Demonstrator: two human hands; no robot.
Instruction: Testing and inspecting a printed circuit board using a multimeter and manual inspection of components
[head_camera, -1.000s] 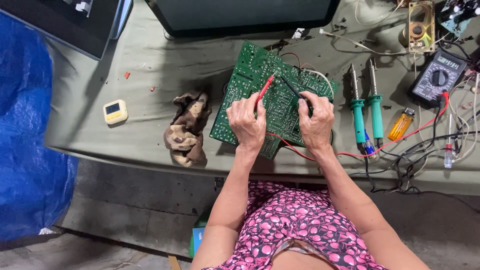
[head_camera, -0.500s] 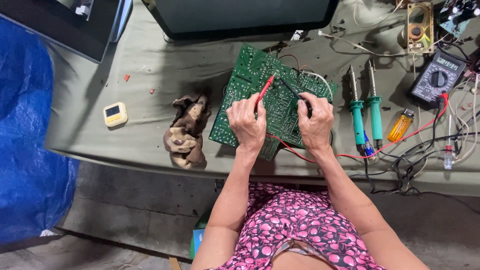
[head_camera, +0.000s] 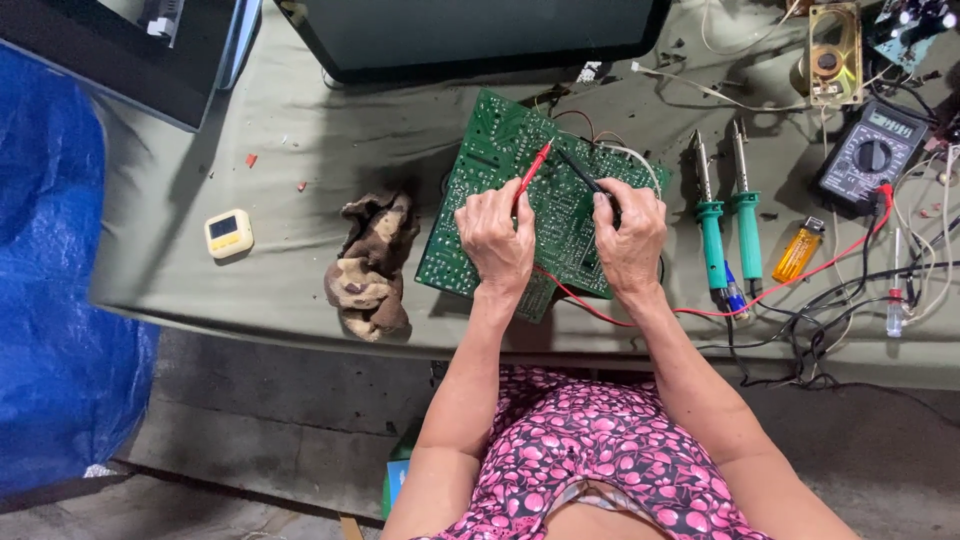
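A green circuit board (head_camera: 478, 190) lies solder side up on the grey-green table. My left hand (head_camera: 495, 235) holds a red test probe (head_camera: 532, 170) with its tip on the board. The black test probe (head_camera: 580, 178) is in my right hand (head_camera: 630, 235), its tip close beside the red one. A red lead (head_camera: 780, 285) and a black lead run right to a black multimeter (head_camera: 868, 155) with a round dial.
Two soldering irons with teal handles (head_camera: 728, 225) lie right of the board, then an orange lighter (head_camera: 798, 250). A brown rag (head_camera: 372, 262) and a small yellow timer (head_camera: 228, 233) lie left. A dark screen (head_camera: 480, 30) stands behind; tangled cables (head_camera: 850, 320) at right; blue tarp (head_camera: 50, 300) left.
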